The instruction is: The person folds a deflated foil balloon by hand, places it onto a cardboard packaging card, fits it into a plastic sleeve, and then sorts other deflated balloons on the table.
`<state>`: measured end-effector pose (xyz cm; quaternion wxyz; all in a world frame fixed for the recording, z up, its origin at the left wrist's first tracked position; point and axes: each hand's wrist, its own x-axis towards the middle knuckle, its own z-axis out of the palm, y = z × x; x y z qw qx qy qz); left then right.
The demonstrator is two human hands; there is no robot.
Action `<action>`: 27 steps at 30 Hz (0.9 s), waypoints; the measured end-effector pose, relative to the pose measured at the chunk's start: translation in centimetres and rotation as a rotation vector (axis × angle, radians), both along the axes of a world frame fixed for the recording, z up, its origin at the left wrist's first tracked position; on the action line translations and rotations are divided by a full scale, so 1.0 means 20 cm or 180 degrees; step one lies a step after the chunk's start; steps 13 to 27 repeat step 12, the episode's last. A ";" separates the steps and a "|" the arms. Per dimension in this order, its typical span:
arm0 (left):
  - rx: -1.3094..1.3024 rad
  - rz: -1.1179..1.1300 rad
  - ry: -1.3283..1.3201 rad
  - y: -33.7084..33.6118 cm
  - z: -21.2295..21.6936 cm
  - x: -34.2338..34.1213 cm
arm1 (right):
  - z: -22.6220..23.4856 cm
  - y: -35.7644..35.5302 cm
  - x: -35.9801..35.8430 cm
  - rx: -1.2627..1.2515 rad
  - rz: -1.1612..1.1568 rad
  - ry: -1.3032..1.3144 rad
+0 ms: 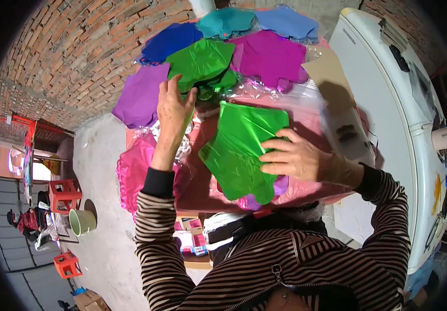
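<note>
- Green foil sheet [241, 150] lies on the pink-covered table [202, 186], near its front edge, tilted with its lower corner toward the person.
- Left of the table: two red plastic stools [65, 194] and a pale green bucket [82, 222] stand on the bare concrete floor [101, 155], which gives open room along the table's left side; whether the bucket holds anything cannot be told.
- Off the table's left edge hangs a magenta foil sheet [132, 173], and a purple one [141, 96] juts out farther back.
- Left hand [174, 106] is raised over the table's middle, fingers spread and open, gripping nothing, its fingertips at the near edge of a second green foil piece [201, 62].
- Along the table's far side, past the brick wall [78, 46], foil pieces overlap in a fan: dark blue [170, 42], teal [226, 22], light blue [288, 22] and a magenta-purple one [269, 56].
- Right hand [293, 158] lies flat on the green foil sheet's right edge, fingers pressing it down rather than closed around it.
- Below the table's front edge sits an open box [195, 241] with small coloured packets in it.
- Right of the table, just beside it, stands a white chest freezer [389, 119], leaving little room there.
</note>
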<state>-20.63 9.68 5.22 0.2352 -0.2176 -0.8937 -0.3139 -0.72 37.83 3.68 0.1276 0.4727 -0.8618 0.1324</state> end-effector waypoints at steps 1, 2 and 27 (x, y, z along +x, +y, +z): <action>-0.0014 0.0005 -0.0022 -0.01 -0.01 0.06 | -0.05 0.00 0.05 -0.0014 0.0005 -0.0022; -0.0150 -0.0255 0.0073 -0.03 -0.01 0.12 | -0.10 0.00 0.09 0.0089 -0.0098 -0.0007; -0.1439 -0.1858 -0.0450 0.06 -0.31 0.73 | -0.15 -0.04 0.28 0.0545 -0.0567 -0.0640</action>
